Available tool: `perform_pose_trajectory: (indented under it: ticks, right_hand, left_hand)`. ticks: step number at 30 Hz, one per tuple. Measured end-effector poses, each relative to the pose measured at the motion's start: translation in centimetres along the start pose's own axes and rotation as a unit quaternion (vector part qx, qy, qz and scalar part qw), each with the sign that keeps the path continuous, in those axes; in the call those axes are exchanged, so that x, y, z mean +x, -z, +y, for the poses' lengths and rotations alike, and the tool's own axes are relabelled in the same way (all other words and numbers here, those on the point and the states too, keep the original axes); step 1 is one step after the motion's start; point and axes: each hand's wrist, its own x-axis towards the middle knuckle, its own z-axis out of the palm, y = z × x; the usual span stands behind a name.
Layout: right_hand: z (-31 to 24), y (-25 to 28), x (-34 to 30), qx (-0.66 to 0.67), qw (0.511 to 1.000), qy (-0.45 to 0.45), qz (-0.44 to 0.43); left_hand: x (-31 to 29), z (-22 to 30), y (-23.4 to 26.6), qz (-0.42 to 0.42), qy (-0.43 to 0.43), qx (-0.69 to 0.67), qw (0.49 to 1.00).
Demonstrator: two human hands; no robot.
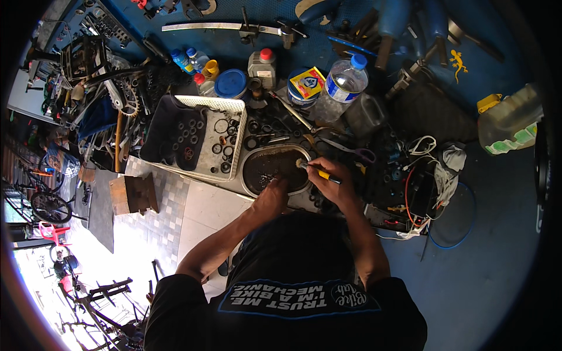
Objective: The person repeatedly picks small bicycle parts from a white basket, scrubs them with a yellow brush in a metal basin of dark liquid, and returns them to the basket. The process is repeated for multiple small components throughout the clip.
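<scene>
An oval metal pan [247, 158] with dark liquid in it sits on the workbench in front of me. My right hand [332, 182] grips a brush [323, 174] with a yellow and black handle. Its pale bristles are over the right side of the pan. Down at the pan's near edge is my left hand [273, 196], its fingers bunched and reaching into the dark liquid. Whatever those fingers hold is hidden. Small light specks, perhaps bubbles, show on the liquid beside them.
To the left stands a white plastic basket [239, 109] with a dark cloth [161, 126] and several rings. Behind the pan are scissors [342, 147], a large clear bottle [345, 82] and a blue-lidded tub [230, 83]. Cables [436, 169] lie at the right.
</scene>
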Motion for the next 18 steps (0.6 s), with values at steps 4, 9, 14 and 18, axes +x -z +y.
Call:
perform_pose_trajectory:
  ticks: [4,9,14,18]
  right_hand:
    - [0.8,0.1,-0.3,-0.004,1.000,-0.002,0.007]
    - [0.4,0.6,-0.3,0.006,1.000,0.005,-0.012]
    - [0.0,-0.1,-0.1,-0.001,1.000,0.005,0.005]
    - [0.1,0.2,-0.2,-0.003,1.000,0.009,0.015]
  left_hand:
    - [0.7,-0.1,2.0,0.035,-0.028,0.017,0.999]
    - [0.4,-1.5,1.6,0.042,-0.004,0.208,0.977]
    - [0.6,-1.3,-1.0,0.012,-0.096,0.117,0.988]
    - [1.9,1.7,1.4,-0.049,0.012,-0.033,0.998]
